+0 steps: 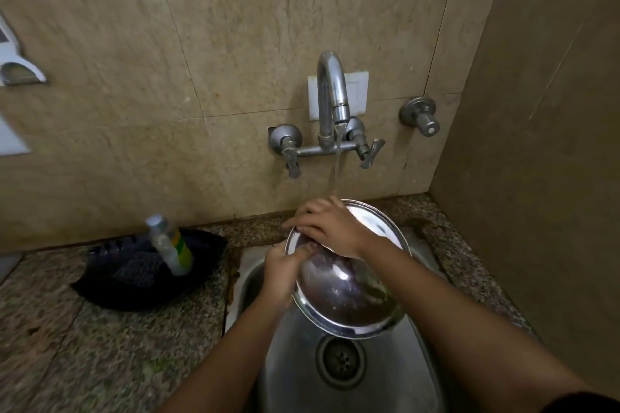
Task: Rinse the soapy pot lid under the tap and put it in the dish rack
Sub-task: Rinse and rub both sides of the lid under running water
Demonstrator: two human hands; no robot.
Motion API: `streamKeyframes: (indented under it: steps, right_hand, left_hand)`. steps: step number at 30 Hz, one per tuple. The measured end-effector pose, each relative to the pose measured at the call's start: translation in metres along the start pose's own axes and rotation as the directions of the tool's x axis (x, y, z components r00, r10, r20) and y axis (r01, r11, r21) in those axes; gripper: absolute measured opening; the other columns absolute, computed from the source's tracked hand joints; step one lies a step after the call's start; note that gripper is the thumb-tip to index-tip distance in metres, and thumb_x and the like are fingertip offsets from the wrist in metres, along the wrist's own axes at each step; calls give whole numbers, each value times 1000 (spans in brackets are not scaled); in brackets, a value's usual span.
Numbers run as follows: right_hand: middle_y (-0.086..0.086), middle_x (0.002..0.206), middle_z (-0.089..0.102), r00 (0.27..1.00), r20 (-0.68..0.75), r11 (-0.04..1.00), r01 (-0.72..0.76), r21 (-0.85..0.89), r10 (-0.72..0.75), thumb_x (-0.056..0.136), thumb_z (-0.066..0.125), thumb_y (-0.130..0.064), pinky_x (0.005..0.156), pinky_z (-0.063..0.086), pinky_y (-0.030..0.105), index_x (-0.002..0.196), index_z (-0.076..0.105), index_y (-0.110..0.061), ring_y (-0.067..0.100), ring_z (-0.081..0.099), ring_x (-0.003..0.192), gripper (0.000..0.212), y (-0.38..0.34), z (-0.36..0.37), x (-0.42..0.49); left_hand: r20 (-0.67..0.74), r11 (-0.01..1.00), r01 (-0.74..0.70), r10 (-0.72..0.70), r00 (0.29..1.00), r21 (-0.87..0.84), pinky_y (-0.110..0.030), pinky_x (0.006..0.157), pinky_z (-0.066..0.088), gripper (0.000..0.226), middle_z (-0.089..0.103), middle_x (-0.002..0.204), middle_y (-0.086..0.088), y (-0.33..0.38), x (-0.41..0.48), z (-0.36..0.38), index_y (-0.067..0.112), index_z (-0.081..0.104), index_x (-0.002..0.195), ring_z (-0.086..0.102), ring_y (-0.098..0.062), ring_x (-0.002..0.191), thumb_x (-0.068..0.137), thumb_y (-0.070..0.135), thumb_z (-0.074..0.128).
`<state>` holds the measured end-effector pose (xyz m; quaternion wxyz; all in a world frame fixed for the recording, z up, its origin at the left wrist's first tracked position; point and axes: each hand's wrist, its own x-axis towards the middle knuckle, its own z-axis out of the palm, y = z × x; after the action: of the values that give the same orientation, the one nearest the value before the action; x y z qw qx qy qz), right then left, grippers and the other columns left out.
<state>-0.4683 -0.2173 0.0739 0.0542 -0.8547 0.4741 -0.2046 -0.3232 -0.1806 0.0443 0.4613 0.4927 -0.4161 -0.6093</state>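
Both hands on the pot lid (345,295), tilted over the sink (385,379) beneath the running tap (332,94): left hand (281,273) curls its fingers round the left rim, right hand (330,226) spreads its fingers across the top edge, apparently pressing, though blur clouds it.

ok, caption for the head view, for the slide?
Left hand grips the pot lid by its rim, right hand rests across it, under the running tap above the sink.
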Motion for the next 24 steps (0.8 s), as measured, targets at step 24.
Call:
streamKeyframes:
  steps: [24]
  right_hand:
    - [-3,99,70,828,65,609,-461,645,557,95,55,-26,88,49,34,104,70,-22,20,65,95,18,44,-20,-6]
  left_hand:
    - [75,993,8,-17,997,115,-28,63,57,13,75,89,-15,17,2,-8,6,72,95,72,-27,79,84,11,68]
